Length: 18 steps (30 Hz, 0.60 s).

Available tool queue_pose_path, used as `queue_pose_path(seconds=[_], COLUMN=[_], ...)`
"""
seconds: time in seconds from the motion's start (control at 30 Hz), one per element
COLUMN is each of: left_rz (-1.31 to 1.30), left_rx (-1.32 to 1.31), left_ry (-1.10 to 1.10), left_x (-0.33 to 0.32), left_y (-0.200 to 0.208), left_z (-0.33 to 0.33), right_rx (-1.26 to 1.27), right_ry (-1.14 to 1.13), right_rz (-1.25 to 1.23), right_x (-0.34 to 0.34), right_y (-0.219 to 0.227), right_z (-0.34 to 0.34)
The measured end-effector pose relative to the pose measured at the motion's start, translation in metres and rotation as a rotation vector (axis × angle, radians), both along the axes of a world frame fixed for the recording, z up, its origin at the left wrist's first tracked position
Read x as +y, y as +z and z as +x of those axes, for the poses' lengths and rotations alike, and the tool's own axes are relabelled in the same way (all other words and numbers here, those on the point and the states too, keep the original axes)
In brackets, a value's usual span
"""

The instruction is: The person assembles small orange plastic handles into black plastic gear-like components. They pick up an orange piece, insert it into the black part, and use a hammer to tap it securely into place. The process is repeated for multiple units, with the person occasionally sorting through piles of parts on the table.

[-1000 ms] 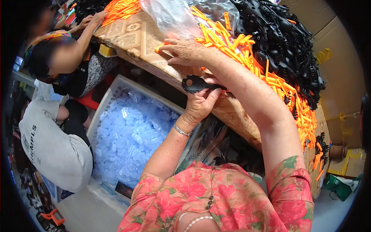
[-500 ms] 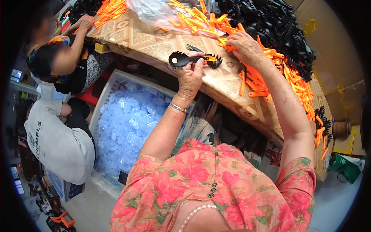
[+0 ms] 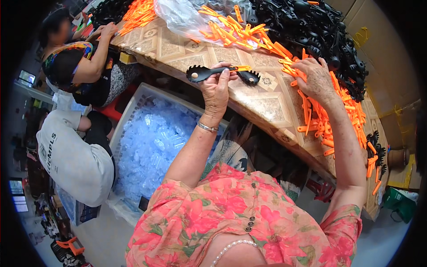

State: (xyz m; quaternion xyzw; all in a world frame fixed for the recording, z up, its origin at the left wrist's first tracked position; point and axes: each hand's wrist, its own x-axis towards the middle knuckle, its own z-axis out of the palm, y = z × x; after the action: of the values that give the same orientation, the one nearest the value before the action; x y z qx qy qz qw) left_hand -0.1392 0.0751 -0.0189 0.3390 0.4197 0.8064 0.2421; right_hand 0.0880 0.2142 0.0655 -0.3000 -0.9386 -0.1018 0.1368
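My left hand is closed around a black pasta server, its toothed bowl pointing left and an orange handle piece showing at its other end. The toothed head of a second black pasta server sticks out to the right, just past my fingers; whether I grip that one too I cannot tell. Over the heap of slim orange handle pieces on the right of the table, my right hand reaches with bent, parted fingers. Its fingertips touch pieces in the heap, and I see nothing held.
Black utensils pile up behind the orange pieces on the patterned table. A clear plastic bag lies at the far side. Below left stands a white crate of clear bluish plastic parts. Two people sit at left; cardboard rises at right.
My right hand has moved right along the orange pieces, and more of them now lie gathered at the right. The left hand still holds the pasta server, turned slightly. The view has shifted a little.
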Motion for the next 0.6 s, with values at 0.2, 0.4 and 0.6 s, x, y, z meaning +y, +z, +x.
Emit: queue_pose_path(seconds=[0.2, 0.4, 0.6], left_rz=[-0.040, -0.141, -0.100], left_rx=[-0.052, 0.030, 0.059], left_ry=[0.078, 0.042, 0.028], left_x=[0.018, 0.022, 0.024], left_y=[0.001, -0.002, -0.004], left_z=[-0.027, -0.025, -0.025], right_rx=[0.044, 0.243, 0.250], right_ry=[0.041, 0.227, 0.208], right_rz=[0.093, -0.027, -0.016], right_x=[-0.013, 0.026, 0.072], right_y=[0.004, -0.021, -0.036], right_z=[-0.075, -0.155, -0.241])
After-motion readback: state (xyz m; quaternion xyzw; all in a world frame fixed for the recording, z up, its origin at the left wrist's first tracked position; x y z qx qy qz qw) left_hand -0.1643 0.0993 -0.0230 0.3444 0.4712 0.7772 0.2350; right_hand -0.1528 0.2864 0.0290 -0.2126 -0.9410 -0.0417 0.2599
